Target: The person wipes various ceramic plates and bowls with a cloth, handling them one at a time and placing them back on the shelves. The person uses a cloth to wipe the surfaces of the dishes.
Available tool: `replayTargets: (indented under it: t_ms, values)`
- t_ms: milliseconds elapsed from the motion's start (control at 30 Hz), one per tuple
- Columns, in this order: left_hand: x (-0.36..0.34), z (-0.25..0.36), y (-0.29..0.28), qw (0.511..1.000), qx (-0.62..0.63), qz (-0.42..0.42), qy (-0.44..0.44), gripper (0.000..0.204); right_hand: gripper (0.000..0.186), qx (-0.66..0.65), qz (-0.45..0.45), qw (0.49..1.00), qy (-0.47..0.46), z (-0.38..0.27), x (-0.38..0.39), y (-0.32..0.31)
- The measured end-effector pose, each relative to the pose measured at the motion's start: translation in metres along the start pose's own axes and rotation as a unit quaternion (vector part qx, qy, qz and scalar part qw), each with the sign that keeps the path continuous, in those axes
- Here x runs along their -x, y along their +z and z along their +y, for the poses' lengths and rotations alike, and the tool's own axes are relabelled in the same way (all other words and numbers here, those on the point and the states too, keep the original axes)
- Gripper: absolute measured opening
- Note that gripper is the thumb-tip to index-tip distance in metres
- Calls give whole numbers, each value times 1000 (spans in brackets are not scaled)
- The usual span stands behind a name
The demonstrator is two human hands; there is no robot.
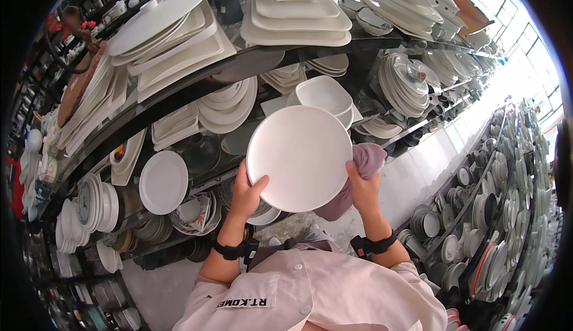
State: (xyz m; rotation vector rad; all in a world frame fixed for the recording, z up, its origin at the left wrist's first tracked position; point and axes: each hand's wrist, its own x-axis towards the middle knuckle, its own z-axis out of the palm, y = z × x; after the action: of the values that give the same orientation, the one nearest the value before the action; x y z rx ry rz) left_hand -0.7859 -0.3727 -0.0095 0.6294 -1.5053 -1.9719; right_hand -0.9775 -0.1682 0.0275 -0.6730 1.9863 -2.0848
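Observation:
A large round white plate (299,159) is held up before me, its plain upper face toward the camera. My left hand (245,192) grips its lower left rim, thumb on the face and fingers hidden behind. At the right rim, my right hand (364,185) holds it the same way. A mauve cloth (340,204) is bunched between that hand and the plate, hanging down behind the rim. Just beyond the plate, a white square bowl (324,94) sits on the middle shelf.
Stacked white square plates (296,31) and oval platters (156,22) fill the top shelf (179,80). An oval white plate (163,182) stands lower left. Another crowded rack of dishes (471,235) is on the right, across a pale floor (412,179).

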Motion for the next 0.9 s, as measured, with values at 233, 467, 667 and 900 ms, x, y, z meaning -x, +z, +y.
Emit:
replayTargets:
  t_ms: [233,467,667,900]
  values:
    - [-32,-2,38,998,59,31,1,64,28,-21,-40,999,-25,21,-62,-15]
    - [-89,-17,97,993,-12,106,52,59,27,67,-96,993,-30,37,-163,-48]
    - [-152,-36,131,986,-46,151,61,57,28,42,-177,983,6,54,-246,-62]
    - [-197,-74,135,969,-119,202,79,52,37,-28,-277,958,69,67,-298,-69]
